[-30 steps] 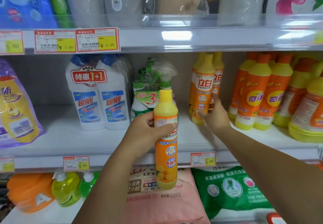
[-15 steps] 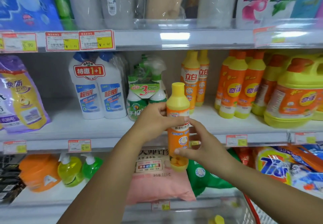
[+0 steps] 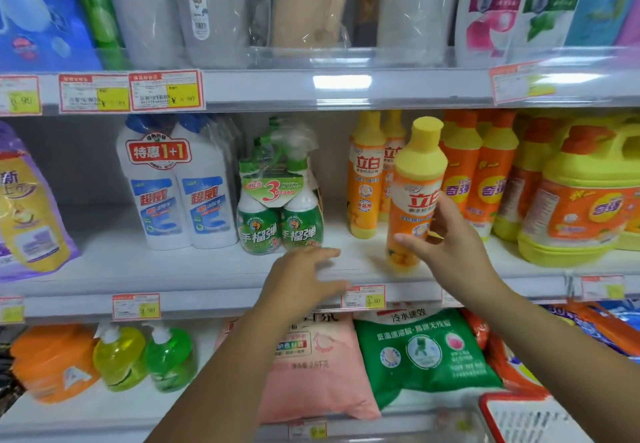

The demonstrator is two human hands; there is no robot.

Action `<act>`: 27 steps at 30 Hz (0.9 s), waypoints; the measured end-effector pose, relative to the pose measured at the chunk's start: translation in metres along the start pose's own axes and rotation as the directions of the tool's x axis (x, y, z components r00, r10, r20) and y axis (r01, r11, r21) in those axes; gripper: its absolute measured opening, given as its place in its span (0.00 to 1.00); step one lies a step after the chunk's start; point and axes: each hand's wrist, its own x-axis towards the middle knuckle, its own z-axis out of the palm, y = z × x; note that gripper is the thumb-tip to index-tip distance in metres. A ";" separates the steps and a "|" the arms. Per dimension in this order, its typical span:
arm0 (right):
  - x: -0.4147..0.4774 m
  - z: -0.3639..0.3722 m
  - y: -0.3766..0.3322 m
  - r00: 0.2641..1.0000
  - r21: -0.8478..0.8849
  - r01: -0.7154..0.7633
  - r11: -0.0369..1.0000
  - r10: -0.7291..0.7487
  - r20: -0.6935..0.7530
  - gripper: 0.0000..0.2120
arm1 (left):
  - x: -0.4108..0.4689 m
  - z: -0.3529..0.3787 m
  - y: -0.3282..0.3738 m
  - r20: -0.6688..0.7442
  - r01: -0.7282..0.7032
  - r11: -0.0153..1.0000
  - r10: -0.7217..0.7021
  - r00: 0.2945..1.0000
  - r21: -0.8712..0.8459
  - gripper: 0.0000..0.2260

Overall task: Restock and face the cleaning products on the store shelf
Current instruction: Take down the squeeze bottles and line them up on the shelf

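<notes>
Bottle: orange dish-soap bottle (image 3: 417, 179) with a yellow cap and shoulder, at the front of the middle shelf (image 3: 173, 269). Its base is low against the shelf board and its top leans to the right. Whether the base rests fully on the board cannot be told.
Right hand: the right hand (image 3: 450, 245) grasps the bottle's lower half from the right side, with the thumb across the front of the label and the other fingers curled behind.
Left hand: the left hand (image 3: 301, 280) is released and holds nothing. It is palm down, with fingers stretched forward over the front lip of the middle shelf, left of the bottle and apart from it.
Behind: matching orange bottles (image 3: 365, 179) stand upright just behind and to the left of the held one.
To the right: a row of orange bottles with another label (image 3: 464, 179), then a large yellow-and-orange jug (image 3: 581, 200).
To the left: a wrapped pack of green spray bottles (image 3: 280, 214), then a twin pack of white bottles (image 3: 176, 193) with blue caps.
Shelf rail: a price tag (image 3: 363, 296) sits below the bottle, between the two wrists.
Lower shelf: a pink bag (image 3: 311, 373) and a green bag (image 3: 422, 349) lie side by side beneath the forearms.
Corner: a red basket (image 3: 526, 418) with a white mesh wall, at bottom right.
</notes>
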 end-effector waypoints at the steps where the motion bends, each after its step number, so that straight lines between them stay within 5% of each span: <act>1: 0.006 -0.002 0.003 1.000 -0.009 -0.003 1.000 0.003 0.003 0.32 | -0.001 0.007 -0.007 -0.010 -0.017 0.995 0.018 1.000 0.096 0.27; 5: 0.025 -0.002 0.013 1.000 0.001 -0.012 1.000 0.012 0.014 0.31 | 0.002 0.027 -0.023 -0.099 -0.086 0.964 0.114 0.989 0.253 0.24; 16: 0.067 0.020 0.054 0.979 -0.022 -0.168 0.986 0.164 -0.123 0.35 | 0.007 0.042 -0.037 -0.238 -0.139 0.973 0.182 0.954 0.184 0.19; 27: 0.075 0.028 0.069 0.968 -0.208 -0.250 0.946 0.242 -0.065 0.35 | 0.009 0.049 -0.043 -0.304 -0.174 0.968 0.224 0.926 0.184 0.17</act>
